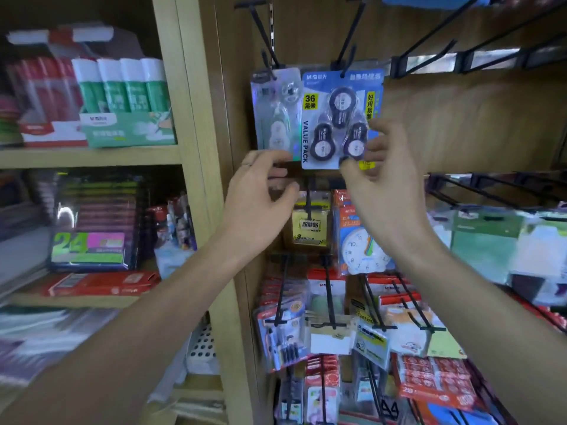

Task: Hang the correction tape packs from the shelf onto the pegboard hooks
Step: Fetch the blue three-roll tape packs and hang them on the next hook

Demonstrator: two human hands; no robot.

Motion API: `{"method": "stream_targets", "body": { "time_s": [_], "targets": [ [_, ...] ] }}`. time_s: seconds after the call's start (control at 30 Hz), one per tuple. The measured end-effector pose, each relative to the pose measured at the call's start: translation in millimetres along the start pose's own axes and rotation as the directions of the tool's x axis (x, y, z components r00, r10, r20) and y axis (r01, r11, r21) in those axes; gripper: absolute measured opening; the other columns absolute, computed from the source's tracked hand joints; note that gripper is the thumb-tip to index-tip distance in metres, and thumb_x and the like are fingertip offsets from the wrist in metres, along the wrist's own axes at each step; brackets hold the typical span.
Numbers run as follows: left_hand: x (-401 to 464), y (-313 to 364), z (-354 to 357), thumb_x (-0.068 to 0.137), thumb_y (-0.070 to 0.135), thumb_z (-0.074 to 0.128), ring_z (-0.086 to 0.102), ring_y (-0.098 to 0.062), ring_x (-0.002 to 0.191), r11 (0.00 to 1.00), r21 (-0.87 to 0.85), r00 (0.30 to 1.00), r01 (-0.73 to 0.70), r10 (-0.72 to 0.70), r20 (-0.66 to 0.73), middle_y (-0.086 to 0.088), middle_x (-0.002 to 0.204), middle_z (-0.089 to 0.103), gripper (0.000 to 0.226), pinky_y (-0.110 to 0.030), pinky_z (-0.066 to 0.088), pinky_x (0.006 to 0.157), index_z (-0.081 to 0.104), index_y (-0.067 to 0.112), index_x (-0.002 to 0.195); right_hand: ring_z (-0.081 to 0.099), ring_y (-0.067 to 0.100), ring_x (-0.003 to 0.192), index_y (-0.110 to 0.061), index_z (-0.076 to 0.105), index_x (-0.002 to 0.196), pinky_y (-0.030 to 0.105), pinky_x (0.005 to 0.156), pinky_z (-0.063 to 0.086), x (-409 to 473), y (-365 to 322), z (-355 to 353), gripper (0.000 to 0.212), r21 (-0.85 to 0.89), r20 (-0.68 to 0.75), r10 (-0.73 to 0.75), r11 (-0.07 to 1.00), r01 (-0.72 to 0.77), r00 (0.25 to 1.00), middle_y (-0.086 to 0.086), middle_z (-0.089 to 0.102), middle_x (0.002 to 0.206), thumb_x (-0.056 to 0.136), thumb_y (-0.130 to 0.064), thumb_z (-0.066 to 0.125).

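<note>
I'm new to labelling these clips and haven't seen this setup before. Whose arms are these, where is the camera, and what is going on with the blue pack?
There is no machine here: both arms belong to a person wearing a wide-angle camera on the head, so the single picture looks forward and down at their hands.

They face a shop display with black pegboard hooks. The blue three-piece correction tape pack already hangs on one. The right hand has its fingers at the pack's lower right corner; whether it grips is unclear. The left hand is curled just below a clear single correction tape pack hanging beside it.

Glue sticks stand on the wooden shelf to the left.
</note>
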State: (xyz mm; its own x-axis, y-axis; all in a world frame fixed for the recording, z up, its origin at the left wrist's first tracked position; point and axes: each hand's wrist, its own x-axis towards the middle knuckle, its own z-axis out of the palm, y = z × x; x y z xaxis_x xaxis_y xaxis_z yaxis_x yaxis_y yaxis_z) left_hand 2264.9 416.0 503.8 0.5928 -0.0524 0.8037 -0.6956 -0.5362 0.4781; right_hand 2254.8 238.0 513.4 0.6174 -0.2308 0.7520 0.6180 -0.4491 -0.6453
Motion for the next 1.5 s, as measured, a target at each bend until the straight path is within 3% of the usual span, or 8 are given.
{"method": "stream_targets", "body": {
  "time_s": [0.1,0.4,0.63,0.77,0.93,1.13,1.37,1.5],
  "targets": [
    [-48.4,-9.7,-16.5,0.091,-0.005,0.066,0.069,-0.005,0.090,0.999,-0.029,0.999,0.029,-0.030,-0.035,-0.007,0.112,0.065,0.031,-0.012,0.052,0.084,0.062,0.020,0.110,0.062,0.012,0.087,-0.021,0.054,0.127,0.015,0.076,0.048,-57.7,-6.3,13.3,0.040,0.160,0.029,-0.026,0.987,0.021,0.999,0.008,0.063,0.111,0.089,-0.013,0.064],
    [-260.5,-115.7,-39.6,0.095,-0.001,0.068,0.069,-0.014,0.081,0.892,0.116,0.896,0.436,-0.443,0.036,0.001,0.091,0.071,0.023,-0.025,0.054,0.072,0.063,0.017,0.109,0.061,0.013,0.077,-0.030,0.056,0.108,0.022,0.069,0.049,-276.8,64.9,101.6,0.038,0.117,0.457,0.350,0.888,-0.446,0.817,0.002,0.064,0.094,0.091,0.004,0.062],
    [-445.0,-219.4,-78.2,0.092,-0.002,0.068,0.063,-0.007,0.065,0.607,0.277,0.600,0.745,-0.791,0.119,0.014,0.080,0.065,0.032,-0.026,0.050,0.061,0.060,0.027,0.103,0.057,0.015,0.072,-0.021,0.056,0.108,0.038,0.069,0.047,-453.1,122.8,176.4,0.031,-0.234,0.502,0.703,0.671,-0.704,0.504,0.001,0.062,0.086,0.093,0.005,0.062],
    [-562.2,-291.3,-98.1,0.078,0.051,0.067,0.073,-0.017,0.080,0.404,0.335,0.330,0.851,-0.908,0.257,0.005,0.090,0.071,0.030,-0.037,0.062,0.078,0.056,0.053,0.106,0.049,0.019,0.063,-0.016,0.058,0.115,0.030,0.058,0.034,-547.8,158.3,205.5,0.022,-0.449,0.390,0.900,0.371,-0.813,0.195,-0.002,0.057,0.077,0.095,-0.007,0.061],
    [-621.8,-334.4,-89.2,0.059,0.062,0.062,0.071,-0.032,0.102,0.281,0.459,0.109,0.843,-0.925,0.365,-0.017,0.112,0.072,0.094,-0.034,0.053,0.089,0.059,0.001,0.130,0.061,0.029,0.068,-0.025,0.055,0.084,0.036,0.064,0.048,-672.9,220.0,227.9,0.029,-0.481,0.202,0.967,-0.040,-0.876,-0.155,0.008,0.057,0.075,0.070,-0.040,0.076],
    [-688.4,-397.1,-55.1,0.089,0.024,0.080,0.054,-0.030,0.136,0.235,0.588,-0.047,0.774,-0.905,0.423,-0.015,0.146,0.056,0.069,-0.025,0.039,0.096,0.047,0.009,0.149,0.053,0.020,0.061,-0.015,0.059,0.081,0.027,0.056,0.046,-739.3,259.8,252.0,0.020,-0.250,0.102,0.869,-0.449,-0.858,-0.485,0.007,0.053,0.075,0.097,-0.017,0.071],
    [-753.4,-479.2,-12.1,0.085,0.033,0.079,0.046,-0.033,0.137,0.320,0.672,-0.068,0.667,-0.873,0.483,-0.012,0.147,0.048,0.075,-0.047,0.046,0.109,0.042,0.013,0.148,0.059,0.029,0.093,-0.009,0.058,0.105,0.042,0.091,0.057,-807.1,322.2,288.3,0.042,-0.014,0.065,0.775,-0.629,-0.777,-0.629,0.014,0.058,0.103,0.090,-0.040,0.082],
    [-777.6,-516.5,16.9,0.094,0.029,0.070,0.044,-0.040,0.140,0.385,0.721,-0.060,0.577,-0.860,0.507,-0.018,0.153,0.040,0.073,-0.050,0.045,0.109,0.033,0.004,0.151,0.052,0.025,0.078,-0.007,0.057,0.106,0.042,0.082,0.052,-842.3,358.2,303.3,0.059,0.069,0.086,0.750,-0.661,-0.747,-0.656,0.010,0.053,0.092,0.084,-0.056,0.082]
  ]
}}
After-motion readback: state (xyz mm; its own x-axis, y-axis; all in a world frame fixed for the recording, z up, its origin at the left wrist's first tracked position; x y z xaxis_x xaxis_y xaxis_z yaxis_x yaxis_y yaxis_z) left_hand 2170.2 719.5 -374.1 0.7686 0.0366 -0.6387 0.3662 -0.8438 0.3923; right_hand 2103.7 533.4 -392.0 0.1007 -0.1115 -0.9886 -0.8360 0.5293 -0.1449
